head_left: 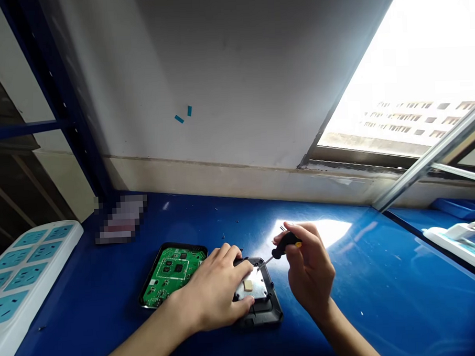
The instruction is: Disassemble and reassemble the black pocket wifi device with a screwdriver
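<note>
1. Your black cover (263, 317) lies on the blue table (346, 315), well in from its far edge; a metal plate (258, 288) with a small tan pad (248, 286) sits on it.
2. Your left hand (214, 284) lies over the cover's left side, fingers spread, with thumb and index finger on the plate either side of the pad.
3. Your right hand (310, 266) pinches the dark handle of a screwdriver (282, 247) between thumb and fingers. The shaft slants down to the plate's far part; you cannot tell from here whether the tip sits in a screw.
4. Just left of the cover, a green circuit board (174, 272) lies in a black casing (185, 245), partly behind your left hand.
5. Beyond your hands, tiny dark bits (223, 236) lie scattered toward the table's far edge.
6. A pixelated item (123, 219) lies near the far left corner; a white power strip (62, 264) runs along the left side.
7. Past the table's right edge, you have another power strip (461, 249) and a blue tray (463, 208).
</note>
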`<state>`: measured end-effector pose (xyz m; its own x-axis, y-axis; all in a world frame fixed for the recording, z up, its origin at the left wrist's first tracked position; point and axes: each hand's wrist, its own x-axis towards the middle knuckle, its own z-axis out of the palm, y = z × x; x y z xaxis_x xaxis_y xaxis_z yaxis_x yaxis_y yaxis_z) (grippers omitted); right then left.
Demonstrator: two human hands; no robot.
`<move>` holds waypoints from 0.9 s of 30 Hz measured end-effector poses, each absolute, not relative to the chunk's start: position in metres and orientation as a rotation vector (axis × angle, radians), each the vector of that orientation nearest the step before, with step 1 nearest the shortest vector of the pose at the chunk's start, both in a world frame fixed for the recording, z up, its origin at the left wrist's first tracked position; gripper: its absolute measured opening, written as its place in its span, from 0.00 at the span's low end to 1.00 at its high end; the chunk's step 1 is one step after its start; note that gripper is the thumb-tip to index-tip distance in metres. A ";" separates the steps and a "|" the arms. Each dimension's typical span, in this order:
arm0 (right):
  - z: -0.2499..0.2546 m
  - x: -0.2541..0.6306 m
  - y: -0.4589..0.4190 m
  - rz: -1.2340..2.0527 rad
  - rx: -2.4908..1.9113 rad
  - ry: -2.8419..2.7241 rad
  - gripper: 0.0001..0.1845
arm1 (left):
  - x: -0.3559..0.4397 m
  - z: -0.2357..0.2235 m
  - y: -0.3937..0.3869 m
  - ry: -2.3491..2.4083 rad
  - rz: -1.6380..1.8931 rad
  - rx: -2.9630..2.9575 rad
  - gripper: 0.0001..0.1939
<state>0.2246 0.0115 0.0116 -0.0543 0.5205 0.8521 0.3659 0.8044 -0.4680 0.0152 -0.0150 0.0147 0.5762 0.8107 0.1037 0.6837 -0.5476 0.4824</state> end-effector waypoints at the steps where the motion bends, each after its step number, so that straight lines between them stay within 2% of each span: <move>1: 0.012 0.224 0.010 0.183 -0.695 -1.667 0.25 | 0.015 0.015 -0.015 1.214 0.449 2.415 0.13; 6: 0.010 0.223 0.009 0.248 -0.736 -1.697 0.29 | 0.015 0.013 -0.016 1.211 0.465 2.391 0.13; 11: 0.010 0.224 0.015 0.118 -0.747 -1.665 0.25 | 0.014 0.010 -0.013 1.207 0.467 2.398 0.14; 15: 0.010 0.225 0.013 0.186 -0.685 -1.684 0.21 | 0.015 0.010 -0.013 1.208 0.471 2.402 0.13; 22: 0.011 0.224 0.009 0.264 -0.698 -1.716 0.27 | 0.016 0.009 -0.015 1.206 0.493 2.407 0.12; 27: 0.015 0.220 0.012 0.258 -0.701 -1.724 0.23 | 0.016 0.008 -0.017 1.226 0.480 2.392 0.12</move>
<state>0.2199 0.0119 0.0149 -0.1216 0.5772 0.8075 0.3153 0.7938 -0.5200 0.0162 -0.0166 0.0076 0.5545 0.8241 0.1157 0.6837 -0.5305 0.5011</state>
